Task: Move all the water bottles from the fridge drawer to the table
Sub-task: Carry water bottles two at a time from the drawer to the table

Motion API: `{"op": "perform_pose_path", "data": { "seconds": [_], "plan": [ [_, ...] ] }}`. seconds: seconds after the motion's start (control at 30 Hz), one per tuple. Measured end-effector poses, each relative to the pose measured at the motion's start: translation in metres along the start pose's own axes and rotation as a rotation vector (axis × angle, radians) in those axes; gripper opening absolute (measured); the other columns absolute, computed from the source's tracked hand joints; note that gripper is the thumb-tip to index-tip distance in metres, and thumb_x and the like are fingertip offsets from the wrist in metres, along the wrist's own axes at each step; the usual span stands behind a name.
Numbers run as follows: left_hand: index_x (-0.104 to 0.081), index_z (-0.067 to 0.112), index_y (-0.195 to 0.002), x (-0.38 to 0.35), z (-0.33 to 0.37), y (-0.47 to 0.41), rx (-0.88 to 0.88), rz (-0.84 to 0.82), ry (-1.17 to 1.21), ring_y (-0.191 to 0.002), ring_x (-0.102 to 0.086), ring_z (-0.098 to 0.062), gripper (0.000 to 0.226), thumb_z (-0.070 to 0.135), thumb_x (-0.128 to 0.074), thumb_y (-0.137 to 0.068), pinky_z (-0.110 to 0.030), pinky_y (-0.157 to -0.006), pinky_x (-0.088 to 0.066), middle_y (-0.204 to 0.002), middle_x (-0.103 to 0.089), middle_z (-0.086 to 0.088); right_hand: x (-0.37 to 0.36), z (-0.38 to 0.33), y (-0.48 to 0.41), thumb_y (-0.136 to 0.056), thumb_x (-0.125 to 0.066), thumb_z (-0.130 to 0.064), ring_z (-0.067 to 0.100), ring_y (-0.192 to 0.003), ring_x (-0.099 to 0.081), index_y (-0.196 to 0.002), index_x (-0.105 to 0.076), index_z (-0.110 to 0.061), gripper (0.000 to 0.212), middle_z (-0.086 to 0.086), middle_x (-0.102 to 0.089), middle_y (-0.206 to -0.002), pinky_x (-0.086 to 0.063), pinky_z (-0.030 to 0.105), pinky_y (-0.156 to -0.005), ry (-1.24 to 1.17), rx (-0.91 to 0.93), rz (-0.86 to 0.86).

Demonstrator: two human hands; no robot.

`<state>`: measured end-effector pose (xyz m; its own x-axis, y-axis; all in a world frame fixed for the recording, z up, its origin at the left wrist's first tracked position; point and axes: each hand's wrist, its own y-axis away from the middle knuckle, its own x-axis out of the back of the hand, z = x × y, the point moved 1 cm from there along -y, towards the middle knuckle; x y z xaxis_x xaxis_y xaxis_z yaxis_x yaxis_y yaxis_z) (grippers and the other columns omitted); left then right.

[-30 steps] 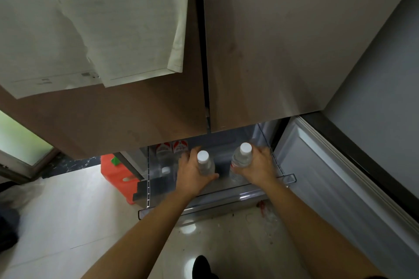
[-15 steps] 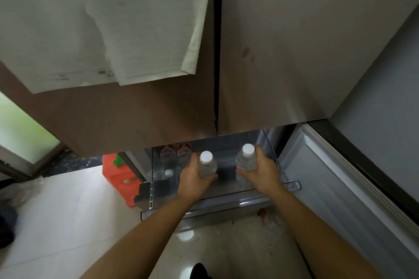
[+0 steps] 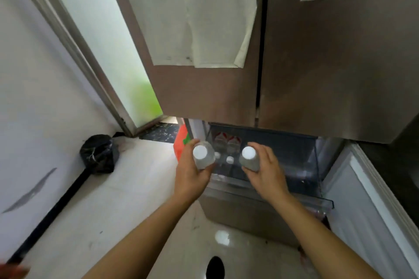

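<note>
My left hand point(image 3: 190, 173) grips a clear water bottle point(image 3: 202, 157) with a white cap, held upright above the left front of the open fridge drawer point(image 3: 303, 195). My right hand point(image 3: 266, 171) grips a second water bottle point(image 3: 249, 158) over the drawer's middle. Both bottles are lifted clear of the drawer. Deeper in the drawer stand two more bottles with red labels point(image 3: 226, 142), their white caps showing between my hands. The table is out of view.
Closed fridge doors point(image 3: 317, 63) with papers stuck on them hang above the drawer. The drawer's white front panel point(image 3: 371, 210) juts out at right. A red stool point(image 3: 180, 142) stands left of the fridge, a black bag point(image 3: 98, 154) by the wall, and a glass door point(image 3: 102, 36) at left.
Both hands have lifted their bottles up and out of the drawer toward me. My view has swung left, bringing the wall, black bag and glass door into sight.
</note>
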<state>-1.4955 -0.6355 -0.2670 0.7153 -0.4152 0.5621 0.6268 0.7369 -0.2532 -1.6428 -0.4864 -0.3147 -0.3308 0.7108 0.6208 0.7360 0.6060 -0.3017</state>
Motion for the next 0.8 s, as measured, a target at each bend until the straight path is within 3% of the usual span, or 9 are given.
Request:
{"op": "perform_pose_path", "data": {
  "seconds": [0.13,0.33,0.43,0.57,0.63,0.7,0.8],
  "plan": [
    [-0.043,0.024,-0.134,0.068,-0.005,0.037,0.043,0.21,-0.037,-0.112,-0.053,-0.01,0.073,0.025,-0.085,-0.075,-0.026,-0.096,-0.044,-0.128,-0.054,0.008,-0.033,-0.055,0.008,-0.076,-0.085,-0.018,0.027,-0.12,-0.053,-0.137,-0.049,-0.027,0.071,0.003,-0.047,-0.137,-0.054,0.045,-0.091,-0.08,0.137,-0.04],
    [-0.044,0.029,-0.134,0.178,-0.042,0.101,0.146,0.429,-0.142,-0.118,-0.054,-0.013,0.071,0.024,-0.084,-0.075,-0.036,-0.099,-0.047,-0.132,-0.056,0.01,-0.083,-0.155,0.037,-0.077,-0.084,-0.018,0.023,-0.115,-0.054,-0.135,-0.046,-0.031,0.07,0.003,-0.051,-0.133,-0.052,0.041,-0.091,-0.221,0.335,-0.112],
    [-0.044,0.028,-0.135,0.233,-0.063,0.141,0.231,0.526,-0.139,-0.119,-0.053,-0.015,0.073,0.022,-0.085,-0.075,-0.034,-0.099,-0.047,-0.133,-0.055,0.008,-0.112,-0.207,0.064,-0.078,-0.083,-0.017,0.007,-0.109,-0.046,-0.132,-0.043,-0.037,0.07,-0.008,-0.05,-0.127,-0.049,0.035,-0.087,-0.277,0.416,-0.148],
    [-0.041,0.035,-0.13,0.318,-0.101,0.205,0.292,0.619,-0.155,-0.118,-0.049,-0.011,0.069,0.02,-0.084,-0.077,-0.029,-0.099,-0.044,-0.132,-0.05,0.01,-0.173,-0.28,0.114,-0.079,-0.081,-0.015,0.016,-0.114,-0.051,-0.133,-0.049,-0.026,0.063,-0.003,-0.056,-0.126,-0.047,0.035,-0.092,-0.339,0.522,-0.253],
    [-0.038,0.043,-0.124,0.365,-0.123,0.244,0.317,0.671,-0.16,-0.113,-0.047,-0.006,0.069,0.017,-0.083,-0.078,-0.021,-0.093,-0.04,-0.125,-0.048,0.014,-0.205,-0.323,0.15,-0.078,-0.082,-0.016,0.016,-0.116,-0.051,-0.134,-0.05,-0.025,0.065,-0.003,-0.055,-0.127,-0.041,0.025,-0.091,-0.354,0.525,-0.308],
    [-0.041,0.037,-0.127,0.416,-0.149,0.287,0.358,0.726,-0.161,-0.114,-0.049,-0.008,0.069,0.015,-0.083,-0.077,-0.018,-0.091,-0.039,-0.126,-0.05,0.013,-0.24,-0.37,0.191,-0.078,-0.082,-0.016,0.012,-0.115,-0.049,-0.134,-0.05,-0.024,0.065,-0.004,-0.053,-0.127,-0.035,0.018,-0.089,-0.364,0.546,-0.361],
    [-0.042,0.03,-0.132,0.491,-0.185,0.352,0.395,0.819,-0.197,-0.115,-0.052,-0.012,0.074,0.013,-0.084,-0.074,-0.02,-0.092,-0.042,-0.126,-0.053,0.008,-0.292,-0.44,0.252,-0.08,-0.082,-0.019,0.007,-0.112,-0.046,-0.137,-0.046,-0.025,0.068,-0.004,-0.051,-0.13,-0.038,0.023,-0.09,-0.376,0.595,-0.458]
  ]
}}
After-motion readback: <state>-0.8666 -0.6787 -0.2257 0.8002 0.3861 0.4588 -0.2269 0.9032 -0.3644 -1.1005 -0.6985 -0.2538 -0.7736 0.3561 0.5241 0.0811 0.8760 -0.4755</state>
